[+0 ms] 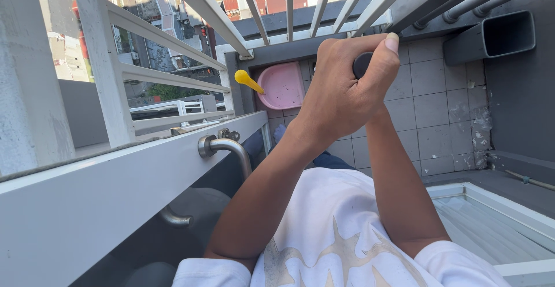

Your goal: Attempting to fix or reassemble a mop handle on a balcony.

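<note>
My left hand (341,93) is raised in front of me with its back to the camera, fingers curled and thumb pressed over a black rounded handle (362,63). Only a small part of that handle shows between thumb and fingers. My right forearm rises from the lower right and ends under the left hand, so my right hand is hidden behind it and its grip cannot be seen. Both arms come out of a white printed T-shirt (341,235).
White railing bars (107,61) run along the left and overhead, with rooftops far below. A curved metal pull handle (222,146) is fixed to the grey ledge. On the tiled floor (430,110) lies a pink pan (283,84) with a yellow handle (247,80). A grey rectangular duct (497,35) is at the upper right, and a white frame (497,206) at the lower right.
</note>
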